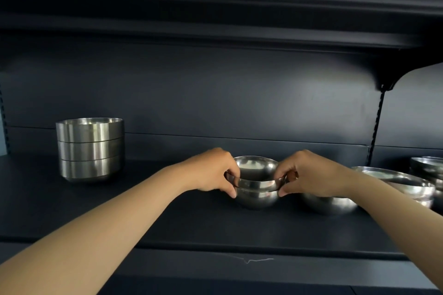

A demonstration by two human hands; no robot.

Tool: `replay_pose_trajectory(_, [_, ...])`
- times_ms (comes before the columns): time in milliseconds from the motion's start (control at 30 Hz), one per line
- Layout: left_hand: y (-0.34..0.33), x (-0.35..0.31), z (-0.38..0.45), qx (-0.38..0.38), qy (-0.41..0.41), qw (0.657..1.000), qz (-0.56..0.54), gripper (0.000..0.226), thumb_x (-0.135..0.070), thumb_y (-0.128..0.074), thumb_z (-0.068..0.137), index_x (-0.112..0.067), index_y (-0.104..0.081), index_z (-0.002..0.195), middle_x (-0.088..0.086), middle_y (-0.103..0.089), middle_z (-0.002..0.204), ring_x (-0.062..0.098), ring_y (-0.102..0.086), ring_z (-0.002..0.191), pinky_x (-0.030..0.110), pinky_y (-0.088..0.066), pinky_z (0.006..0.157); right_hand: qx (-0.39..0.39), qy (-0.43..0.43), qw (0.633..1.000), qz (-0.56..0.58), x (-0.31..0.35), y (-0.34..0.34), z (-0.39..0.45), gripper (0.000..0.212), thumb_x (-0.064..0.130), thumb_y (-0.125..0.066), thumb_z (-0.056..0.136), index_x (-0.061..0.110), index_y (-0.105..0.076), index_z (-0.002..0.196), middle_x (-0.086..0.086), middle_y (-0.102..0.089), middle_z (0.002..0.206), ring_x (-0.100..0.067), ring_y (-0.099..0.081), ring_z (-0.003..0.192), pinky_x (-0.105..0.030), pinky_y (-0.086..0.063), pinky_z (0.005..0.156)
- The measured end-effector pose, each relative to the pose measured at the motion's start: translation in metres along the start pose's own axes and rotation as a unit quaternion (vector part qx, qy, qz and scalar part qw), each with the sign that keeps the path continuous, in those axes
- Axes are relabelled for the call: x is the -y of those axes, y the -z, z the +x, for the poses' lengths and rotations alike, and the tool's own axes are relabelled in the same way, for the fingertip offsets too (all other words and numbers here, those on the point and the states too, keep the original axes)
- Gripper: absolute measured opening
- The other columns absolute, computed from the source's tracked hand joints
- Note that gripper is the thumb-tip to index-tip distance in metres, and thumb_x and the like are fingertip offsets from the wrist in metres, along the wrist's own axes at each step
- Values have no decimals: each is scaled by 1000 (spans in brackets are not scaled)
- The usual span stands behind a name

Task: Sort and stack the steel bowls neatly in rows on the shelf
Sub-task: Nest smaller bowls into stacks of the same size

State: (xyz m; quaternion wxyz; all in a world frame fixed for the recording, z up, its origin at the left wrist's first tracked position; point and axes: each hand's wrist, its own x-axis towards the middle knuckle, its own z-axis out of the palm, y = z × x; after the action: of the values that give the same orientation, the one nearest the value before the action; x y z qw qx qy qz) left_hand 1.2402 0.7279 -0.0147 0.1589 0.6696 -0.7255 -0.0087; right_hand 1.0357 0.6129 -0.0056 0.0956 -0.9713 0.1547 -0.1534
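Item 1, far left: a stack of three straight-sided steel bowls (90,148) is standing upright on the dark shelf (167,218), nested one inside the next, close to the back panel (215,93) and well apart from everything else.

Item 2, left of centre: the left hand (213,171) is reaching in over the shelf, its fingers curling over the left rim of the small round bowl stack (256,187) and its thumb pressing the side just below, so it is gripping that stack.

Item 3, centre: the small round bowl stack is sitting on the shelf, two rounded steel bowls, the upper one nested in the lower with its rim riding a little higher.

Item 4, right of centre: the right hand (309,175) is mirroring the other, fingers hooking the right rim and thumb pinching the side, grasping the same stack.

Item 5, right: a larger round bowl (398,181) is resting just beside the held stack, partly hidden behind the right forearm; whether it is one bowl or several nested is hard to tell.

Item 6, far right edge: more steel bowls (429,165) are lying cut off by the frame, beyond a slotted upright (377,122) on the back panel.
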Motion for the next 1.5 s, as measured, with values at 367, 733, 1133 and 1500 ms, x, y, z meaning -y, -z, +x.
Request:
replay_pose_trajectory(367, [67, 61, 23, -113, 38, 992, 46, 18, -28, -85, 63, -33, -68, 61, -25, -61, 58, -9, -58, 63, 17, -39, 57, -93, 56, 993, -42, 11, 28, 98, 16, 11, -79, 71, 14, -75, 87, 23, -55, 62, 17, -51, 59, 0, -34, 55])
replay_pose_trajectory(733, [33, 119, 47, -49, 81, 995, 21, 19, -30, -84, 64, -37, -67, 57, -21, -66, 63, -2, -61, 64, 22, -47, 61, -19, 45, 999, -23, -23, -16, 151, 14, 15, -79, 72, 15, -75, 85, 23, -61, 68, 18, -51, 62, 0, -35, 56])
replay_pose_trajectory(1133, [34, 117, 48, -15, 93, 995, 12, 19, -28, -83, 66, -28, -65, 61, -20, -58, 52, 0, -52, 55, 24, -42, 60, 5, 24, 999, 26, -27, -22, 148, 13, 17, -79, 72, 21, -74, 83, 28, -62, 62, 17, -53, 58, 0, -35, 51])
replay_pose_trajectory(1500, [39, 114, 41, -33, 102, 993, -40, 20, -36, -75, 76, -18, -73, 82, -11, -64, 62, -7, -53, 51, 4, -36, 47, 2, 21, 999, 25, -26, -28, 148, 11, 18, -79, 72, 25, -74, 79, 25, -63, 67, 20, -53, 61, 1, -36, 52])
